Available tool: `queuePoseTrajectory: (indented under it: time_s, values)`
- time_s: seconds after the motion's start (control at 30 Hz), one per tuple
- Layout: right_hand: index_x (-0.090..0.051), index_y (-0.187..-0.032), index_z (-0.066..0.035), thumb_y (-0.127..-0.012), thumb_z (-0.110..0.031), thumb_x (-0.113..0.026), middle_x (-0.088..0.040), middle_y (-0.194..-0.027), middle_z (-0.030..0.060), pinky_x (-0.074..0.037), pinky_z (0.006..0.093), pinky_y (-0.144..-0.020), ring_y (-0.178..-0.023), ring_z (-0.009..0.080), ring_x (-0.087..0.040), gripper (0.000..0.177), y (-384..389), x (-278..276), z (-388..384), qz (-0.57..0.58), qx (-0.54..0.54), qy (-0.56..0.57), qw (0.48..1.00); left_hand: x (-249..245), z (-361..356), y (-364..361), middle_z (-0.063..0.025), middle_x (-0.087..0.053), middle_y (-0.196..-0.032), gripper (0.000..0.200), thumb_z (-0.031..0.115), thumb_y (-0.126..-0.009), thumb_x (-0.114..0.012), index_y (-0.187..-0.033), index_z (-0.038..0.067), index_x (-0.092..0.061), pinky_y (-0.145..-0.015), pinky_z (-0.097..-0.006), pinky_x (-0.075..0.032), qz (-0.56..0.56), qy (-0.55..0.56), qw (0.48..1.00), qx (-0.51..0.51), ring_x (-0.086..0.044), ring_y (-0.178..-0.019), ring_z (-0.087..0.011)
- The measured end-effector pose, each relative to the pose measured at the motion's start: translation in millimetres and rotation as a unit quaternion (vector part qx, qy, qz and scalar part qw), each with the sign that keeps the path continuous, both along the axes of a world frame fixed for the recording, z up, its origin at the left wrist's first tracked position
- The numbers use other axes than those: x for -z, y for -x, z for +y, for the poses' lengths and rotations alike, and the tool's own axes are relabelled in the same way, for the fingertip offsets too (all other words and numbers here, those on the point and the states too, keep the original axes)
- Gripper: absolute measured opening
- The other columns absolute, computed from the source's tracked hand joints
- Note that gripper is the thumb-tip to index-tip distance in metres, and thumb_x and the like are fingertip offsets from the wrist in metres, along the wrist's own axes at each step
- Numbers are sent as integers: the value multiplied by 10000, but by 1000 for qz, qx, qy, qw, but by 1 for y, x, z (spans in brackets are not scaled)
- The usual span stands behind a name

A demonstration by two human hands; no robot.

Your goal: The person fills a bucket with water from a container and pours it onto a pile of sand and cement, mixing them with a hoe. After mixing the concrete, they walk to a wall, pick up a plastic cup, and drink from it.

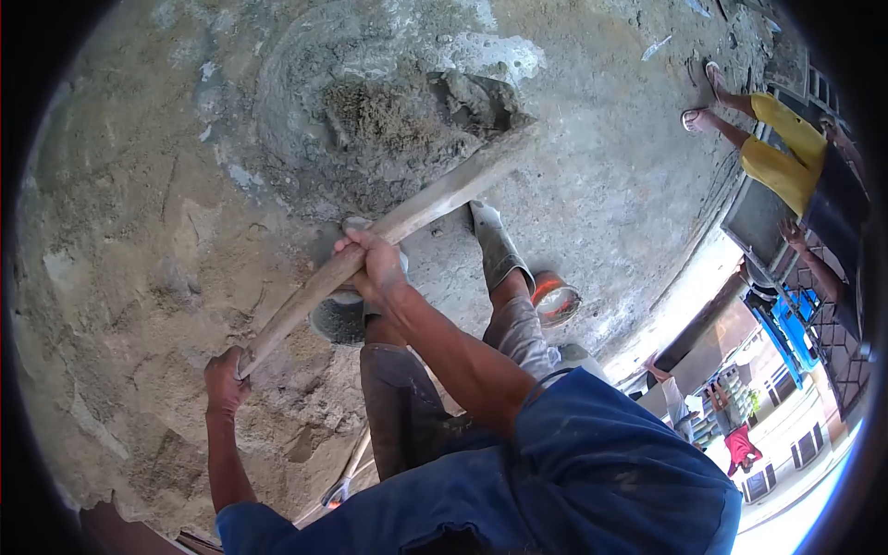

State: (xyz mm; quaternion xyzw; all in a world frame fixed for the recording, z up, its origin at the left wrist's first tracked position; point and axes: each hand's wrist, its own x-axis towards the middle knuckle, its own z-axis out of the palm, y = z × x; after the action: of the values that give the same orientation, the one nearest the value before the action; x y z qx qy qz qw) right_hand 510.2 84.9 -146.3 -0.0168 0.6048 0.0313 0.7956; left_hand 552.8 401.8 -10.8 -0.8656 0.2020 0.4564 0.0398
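A long wooden-handled hoe [435, 202] slants across the view, its dark blade [499, 100] partly sunk in wet grey mortar [398, 180]. My left hand [227, 379] is closed round the butt end of the handle at the lower left. Farther up, near the middle of the shaft, my right hand [375, 259] wraps it with the fingers curled over. A heap of brown sandy mix [375, 111] lies in the mortar beside the blade. My boot [499, 245] stands close to the mortar's edge.
By my legs are a dark bucket [338, 321] and an orange-red bucket [556, 301]. Dry sand [231, 268] spreads at left. Another tool's wooden handle [359, 451] lies behind my leg. A person in yellow shorts [784, 157] stands at right; other people are farther off.
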Motion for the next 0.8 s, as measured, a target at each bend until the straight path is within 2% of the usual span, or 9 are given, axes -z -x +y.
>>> queuePoseTrajectory:
  time_s: [0.07,0.17,0.2,0.27,0.43,0.5,0.63,0.73,0.8]
  values:
    - [-485,-851,-39,-911,-115,-532,-531,-675,97,-493,390,-719,-680,237,-555,108,18,16,-69,13,4,86,996,42,-63,4,-129,-639,-856,447,35,-586,-711,-997,116,-554,-702,-450,-474,41,70,997,20,-620,-770,-359]
    - [-465,-778,-60,-930,-196,-509,-486,-586,68,-473,362,-541,-530,214,-489,209,37,88,-177,179,8,277,944,76,-193,-6,-132,-649,-887,308,12,-715,-628,-1001,78,-535,-688,-478,-484,51,171,984,18,-642,-823,-360]
    - [-442,-769,-64,-932,-181,-485,-465,-577,63,-468,349,-524,-522,208,-477,205,46,113,-210,164,-16,276,947,72,-225,-16,-171,-646,-888,285,16,-759,-592,-1038,65,-561,-740,-467,-486,73,174,982,-2,-628,-855,-379]
    - [-462,-799,-18,-849,-39,-539,-480,-626,82,-497,381,-539,-541,214,-501,93,41,135,-217,184,-52,194,962,52,-222,-56,-172,-647,-893,306,14,-753,-594,-1052,65,-561,-747,-469,-485,78,149,986,14,-627,-859,-378]
    - [-446,-948,0,-805,6,-507,-493,-636,128,-466,393,-502,-551,261,-514,156,-32,89,-8,136,-3,108,985,-21,-79,-101,-176,-644,-886,367,-3,-716,-610,-1074,56,-559,-744,-450,-490,47,29,998,41,-630,-849,-369]
    - [-479,-817,-40,-886,-86,-509,-497,-613,86,-477,387,-546,-559,231,-495,88,-45,59,48,126,-65,85,986,-33,-12,-70,-164,-642,-856,334,-3,-681,-645,-1002,54,-570,-711,-443,-489,9,51,998,-37,-627,-838,-368]
    - [-513,-839,5,-820,-28,-599,-547,-623,94,-471,349,-501,-523,203,-539,94,-15,-8,106,83,-138,140,977,-20,92,69,-174,-624,-807,360,25,-604,-691,-937,100,-579,-647,-438,-478,30,22,981,-190,-616,-782,-387]
    - [-531,-844,41,-752,32,-608,-557,-608,100,-445,310,-432,-473,187,-551,120,-24,-5,79,10,-215,277,937,29,54,141,-170,-624,-810,308,59,-660,-701,-936,109,-572,-648,-440,-483,-9,90,950,-300,-612,-773,-398]
    - [-567,-700,36,-742,19,-605,-557,-571,87,-444,311,-420,-450,178,-545,59,-64,-3,20,23,-296,329,896,57,-29,139,-176,-640,-840,276,95,-722,-705,-951,80,-554,-659,-454,-495,-2,150,920,-361,-626,-805,-400]
